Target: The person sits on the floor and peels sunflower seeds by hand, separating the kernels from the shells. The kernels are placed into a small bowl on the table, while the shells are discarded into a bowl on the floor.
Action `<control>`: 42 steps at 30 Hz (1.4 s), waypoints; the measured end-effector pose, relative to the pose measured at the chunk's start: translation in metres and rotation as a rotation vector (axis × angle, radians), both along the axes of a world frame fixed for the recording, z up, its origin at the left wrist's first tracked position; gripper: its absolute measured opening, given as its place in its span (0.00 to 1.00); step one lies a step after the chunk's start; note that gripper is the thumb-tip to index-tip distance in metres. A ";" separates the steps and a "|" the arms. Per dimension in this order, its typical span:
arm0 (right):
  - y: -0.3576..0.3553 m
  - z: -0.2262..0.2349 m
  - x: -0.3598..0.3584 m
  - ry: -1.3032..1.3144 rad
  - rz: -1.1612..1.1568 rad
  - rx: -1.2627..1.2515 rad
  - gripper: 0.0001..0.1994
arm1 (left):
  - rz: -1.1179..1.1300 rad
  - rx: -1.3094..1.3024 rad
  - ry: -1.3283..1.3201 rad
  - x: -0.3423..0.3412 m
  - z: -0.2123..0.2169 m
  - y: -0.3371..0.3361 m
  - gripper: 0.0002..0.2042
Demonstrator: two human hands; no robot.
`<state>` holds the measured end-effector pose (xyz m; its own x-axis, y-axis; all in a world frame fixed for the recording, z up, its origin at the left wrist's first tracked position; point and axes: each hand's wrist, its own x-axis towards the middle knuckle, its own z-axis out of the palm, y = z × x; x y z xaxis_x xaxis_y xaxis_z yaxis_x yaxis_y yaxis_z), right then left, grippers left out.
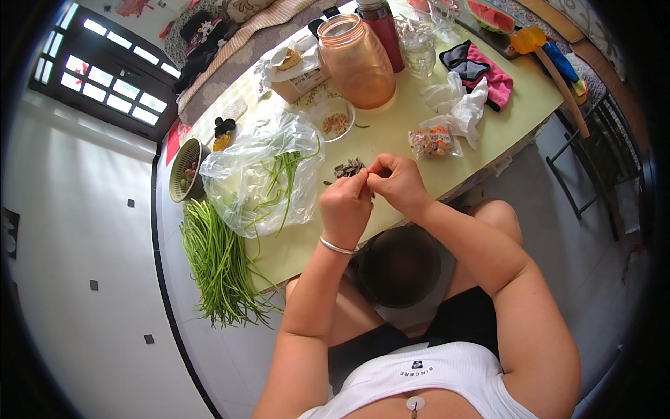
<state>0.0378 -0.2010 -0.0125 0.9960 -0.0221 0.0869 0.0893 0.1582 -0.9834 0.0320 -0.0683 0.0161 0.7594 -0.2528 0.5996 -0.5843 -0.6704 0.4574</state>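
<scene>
My left hand, with a silver bangle at the wrist, and my right hand meet at the fingertips over the near edge of the table. Both are closed in a pinch; whatever sits between the fingers is too small to make out. Just beyond them lies a small pile of dark striped sunflower seeds, partly hidden by my hands. Farther back stands a white plastic bowl with pale tan bits, seemingly shelled kernels, in it.
Left of my hands are a clear plastic bag with green stalks, a bunch of green stalks overhanging the edge, and a basket. Behind stand an orange jar and a snack packet. A dark bin sits between my knees.
</scene>
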 end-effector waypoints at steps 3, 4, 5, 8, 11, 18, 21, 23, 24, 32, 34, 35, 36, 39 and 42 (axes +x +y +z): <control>-0.013 0.001 0.006 0.139 0.179 0.161 0.04 | -0.117 -0.402 0.363 0.003 0.003 0.008 0.08; -0.019 0.003 0.008 0.211 0.263 0.218 0.04 | -0.167 -0.603 0.557 0.004 0.005 0.011 0.08; -0.021 0.004 0.008 0.217 0.288 0.241 0.04 | -0.217 -0.804 0.751 0.005 0.006 0.013 0.08; -0.023 0.005 0.008 0.230 0.333 0.288 0.04 | -0.187 -0.850 0.894 0.007 0.011 0.015 0.08; -0.021 0.006 0.007 0.210 0.317 0.260 0.04 | -0.172 -0.965 1.013 0.009 0.011 0.019 0.07; -0.022 0.004 0.007 0.258 0.263 0.299 0.03 | -0.191 -0.909 0.941 0.011 0.009 0.019 0.05; -0.022 0.003 0.007 0.391 0.292 0.400 0.05 | -0.166 -0.680 0.744 0.006 0.012 0.012 0.04; -0.019 0.007 0.006 0.458 0.342 0.460 0.06 | -0.140 -0.533 0.553 0.004 0.006 0.010 0.03; -0.019 0.007 0.005 0.475 0.371 0.496 0.07 | -0.129 -0.459 0.460 0.003 0.005 0.008 0.03; -0.023 -0.005 0.010 0.530 0.445 0.720 0.09 | -0.120 -0.224 0.224 -0.003 0.020 -0.004 0.03; -0.022 -0.006 0.011 0.496 0.406 0.674 0.08 | -0.059 -0.142 0.121 0.003 0.024 -0.002 0.04; -0.024 -0.005 0.012 0.493 0.403 0.641 0.08 | -0.015 -0.059 0.023 0.011 0.025 0.000 0.04; -0.025 -0.004 0.013 0.491 0.401 0.611 0.08 | 0.031 0.025 -0.074 0.019 0.027 0.003 0.05; -0.031 -0.003 0.016 0.474 0.368 0.575 0.08 | 0.108 0.139 -0.306 0.060 0.042 0.007 0.05; -0.036 0.000 0.015 0.469 0.332 0.533 0.09 | 0.187 0.303 -0.376 0.087 0.057 0.012 0.03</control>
